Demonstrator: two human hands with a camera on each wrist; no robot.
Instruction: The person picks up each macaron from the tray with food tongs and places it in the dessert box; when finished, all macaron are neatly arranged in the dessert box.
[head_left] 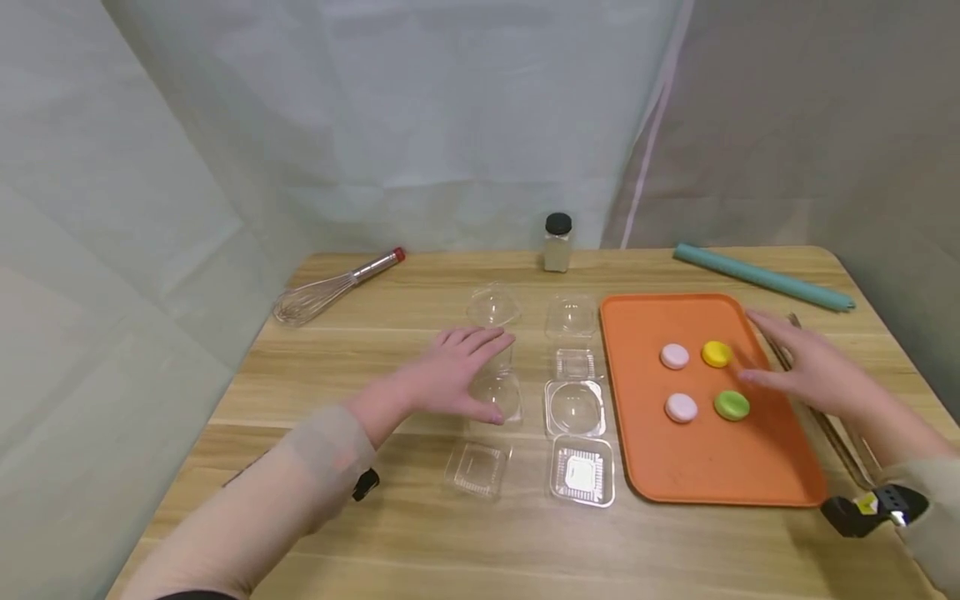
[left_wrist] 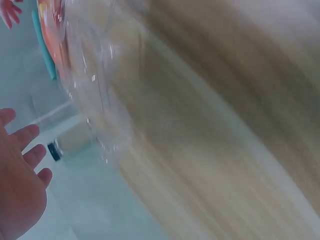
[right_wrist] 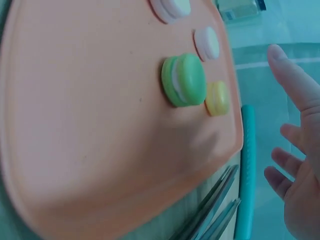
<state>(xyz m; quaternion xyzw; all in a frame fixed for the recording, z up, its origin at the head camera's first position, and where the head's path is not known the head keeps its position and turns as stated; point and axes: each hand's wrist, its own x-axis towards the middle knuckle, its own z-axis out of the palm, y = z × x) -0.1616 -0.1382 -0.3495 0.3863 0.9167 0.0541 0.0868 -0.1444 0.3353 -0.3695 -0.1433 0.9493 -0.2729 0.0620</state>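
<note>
My left hand (head_left: 459,377), fingers spread and holding nothing, is above the left column of clear plastic containers (head_left: 478,469) and hides part of them. A second column of clear containers (head_left: 574,408), some domed and some flat, stands beside the orange tray (head_left: 705,467). On that tray sit two pale pink macarons (head_left: 674,357), a yellow macaron (head_left: 716,354) and a green macaron (right_wrist: 185,80). My right hand (head_left: 813,367) hovers at the tray's right side, thumb apart from the fingers, close to the yellow and green macarons. Nothing is in its grasp.
Metal tongs (head_left: 831,437) lie along the tray's right edge, partly under the right arm. A teal rolling pin (head_left: 765,277) lies at the back right. A black-capped jar (head_left: 557,243) stands at the back, and a whisk (head_left: 337,287) rests at the back left.
</note>
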